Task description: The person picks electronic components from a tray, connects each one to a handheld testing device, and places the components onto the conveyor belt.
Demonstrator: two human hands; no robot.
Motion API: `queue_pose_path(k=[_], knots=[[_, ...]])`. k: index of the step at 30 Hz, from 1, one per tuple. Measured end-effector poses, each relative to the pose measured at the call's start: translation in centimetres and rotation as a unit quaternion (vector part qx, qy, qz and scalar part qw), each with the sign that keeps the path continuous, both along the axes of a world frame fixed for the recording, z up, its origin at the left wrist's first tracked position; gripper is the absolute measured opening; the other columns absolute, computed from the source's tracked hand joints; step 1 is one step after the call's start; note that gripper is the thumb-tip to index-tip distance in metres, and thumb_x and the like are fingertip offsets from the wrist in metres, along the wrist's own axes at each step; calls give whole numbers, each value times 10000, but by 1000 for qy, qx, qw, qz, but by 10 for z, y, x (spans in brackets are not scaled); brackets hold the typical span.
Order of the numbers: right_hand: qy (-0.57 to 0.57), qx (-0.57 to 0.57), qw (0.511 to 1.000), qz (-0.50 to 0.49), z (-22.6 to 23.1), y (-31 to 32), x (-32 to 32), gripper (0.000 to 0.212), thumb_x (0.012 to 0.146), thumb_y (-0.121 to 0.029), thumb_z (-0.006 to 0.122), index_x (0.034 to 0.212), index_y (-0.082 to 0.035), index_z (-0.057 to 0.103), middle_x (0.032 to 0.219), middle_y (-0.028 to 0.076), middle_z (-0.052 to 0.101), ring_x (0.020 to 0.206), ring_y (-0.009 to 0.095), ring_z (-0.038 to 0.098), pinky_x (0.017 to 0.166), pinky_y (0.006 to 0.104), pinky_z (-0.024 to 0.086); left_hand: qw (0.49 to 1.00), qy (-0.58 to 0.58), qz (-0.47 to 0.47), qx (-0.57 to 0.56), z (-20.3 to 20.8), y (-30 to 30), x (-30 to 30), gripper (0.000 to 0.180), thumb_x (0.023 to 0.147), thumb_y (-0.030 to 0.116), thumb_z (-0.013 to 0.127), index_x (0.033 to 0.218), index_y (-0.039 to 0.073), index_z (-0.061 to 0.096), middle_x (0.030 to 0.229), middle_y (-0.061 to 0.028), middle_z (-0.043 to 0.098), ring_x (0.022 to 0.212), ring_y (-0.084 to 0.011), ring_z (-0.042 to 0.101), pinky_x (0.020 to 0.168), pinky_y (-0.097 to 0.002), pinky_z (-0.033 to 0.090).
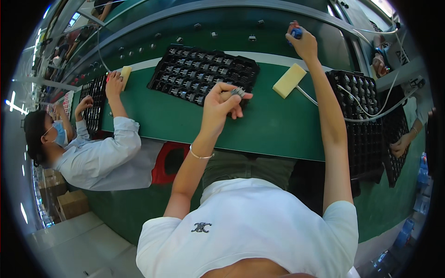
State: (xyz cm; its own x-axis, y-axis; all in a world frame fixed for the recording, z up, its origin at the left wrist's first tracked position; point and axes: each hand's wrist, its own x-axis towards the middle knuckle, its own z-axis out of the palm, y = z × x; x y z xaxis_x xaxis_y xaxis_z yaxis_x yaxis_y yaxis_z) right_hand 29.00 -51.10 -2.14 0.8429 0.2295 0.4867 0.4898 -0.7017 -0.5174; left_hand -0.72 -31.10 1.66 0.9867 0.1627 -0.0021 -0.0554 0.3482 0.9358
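Two people sat at the green workbench [278, 125], and going from the left, a co-worker in a pale shirt [99, 160] leaned over a black tray [95, 99] with one yellow sponge block [125, 74] by the far hand. Next came the large black tray [204, 72] in front of the wearer, its pockets mostly loaded with small grey parts; how many pockets were bare could not be counted, so the loading looked well along but its exact state was unclear. Over that tray's near edge the left hand [222, 106] was curled nearly closed, thumb and forefinger pinching one small grey part [238, 92] held up off the bench. A second yellow sponge block [289, 80] lay just right of the tray. Farther right, the right hand [302, 42] was stretched out toward the conveyor strip [222, 32], fingers closed around a small blue tool [295, 33]; several loose parts sat spaced along that strip. At the far right lay a third black tray [359, 106], crossed by white cables [366, 111], its pockets seemingly empty, which suggested work there was yet to be done. Another person's hand [398, 147] rested at its right edge.
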Motion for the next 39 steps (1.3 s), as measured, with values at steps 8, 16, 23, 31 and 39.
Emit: queue_pose_path(k=[8,16,23,31,39], knots=[[444,450,721,284,42,4,-170,387,910,-314,637,1166,-41,539,891,43,629,625,37,590,461,151,448,994,-40,34,93,8,-28,28,215,864,50,651,1003,12,491,893,-156,700,534,-99,597,454,-167,398],[456,453,703,304,30,-1,-183,403,876,-305,683,1148,-49,535,928,32,617,693,56,613,490,173,489,991,-14,-42,126,3,-30,35,283,802,81,738,968,25,516,805,-74,675,602,-96,621,498,-180,407],[553,403,654,323,17,-8,-175,407,897,-314,663,1170,-41,535,931,39,630,667,51,611,490,173,489,980,-6,-168,104,-13,-6,54,351,733,82,789,935,72,502,856,7,572,814,-48,539,682,-198,447],[472,426,744,205,10,-46,-157,392,921,-405,624,1056,-41,579,808,25,624,598,66,572,532,197,486,796,14,191,574,-19,161,107,274,759,260,748,870,31,644,812,-124,689,723,-225,669,639,-345,515],[227,247,938,92,7,-55,-145,412,872,-310,695,1106,15,597,828,43,627,687,81,579,627,224,485,494,24,231,838,-44,239,124,202,877,145,555,1039,109,670,1002,-151,554,884,-334,620,721,-433,534]])
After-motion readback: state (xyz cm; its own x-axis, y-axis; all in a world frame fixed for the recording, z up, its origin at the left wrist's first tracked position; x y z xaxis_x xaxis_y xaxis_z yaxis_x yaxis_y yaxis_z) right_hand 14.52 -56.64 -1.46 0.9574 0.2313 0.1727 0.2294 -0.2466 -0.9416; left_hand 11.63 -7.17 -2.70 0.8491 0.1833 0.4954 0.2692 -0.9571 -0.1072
